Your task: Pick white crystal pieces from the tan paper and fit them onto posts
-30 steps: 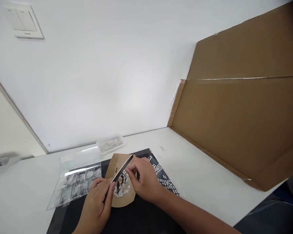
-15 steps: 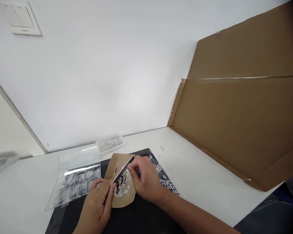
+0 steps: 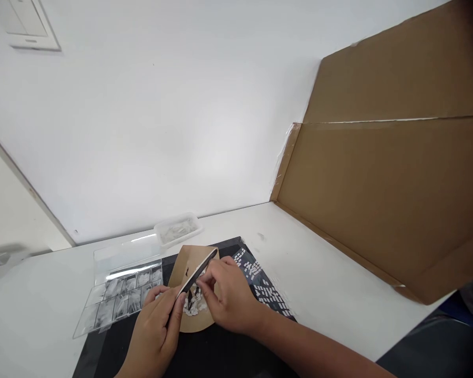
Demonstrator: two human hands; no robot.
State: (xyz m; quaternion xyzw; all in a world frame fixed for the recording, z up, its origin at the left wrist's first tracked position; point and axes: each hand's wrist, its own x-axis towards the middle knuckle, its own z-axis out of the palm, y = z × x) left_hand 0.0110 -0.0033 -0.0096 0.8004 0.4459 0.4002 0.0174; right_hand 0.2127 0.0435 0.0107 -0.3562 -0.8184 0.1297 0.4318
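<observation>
My left hand is closed on the lower end of a thin, flat black strip with a pale edge, tilted up to the right. My right hand pinches with thumb and forefinger against the strip's near side; whether anything tiny sits between the fingertips is hidden. Below the strip lies a brown paper tray with rounded ends. Small white scraps and a few dark slivers rest in it. The tray stands on a black mat.
Left of the tray, a clear compartment box holds small transparent pieces, its lid folded back. A white tub stands behind. A dark sheet with rows of small white pieces lies right. Cardboard panels stand on the table's right.
My right hand has slid down and left along the strip, toward my left hand, uncovering more of the sheet of white pieces. My left hand keeps its hold. The view has shifted slightly.
</observation>
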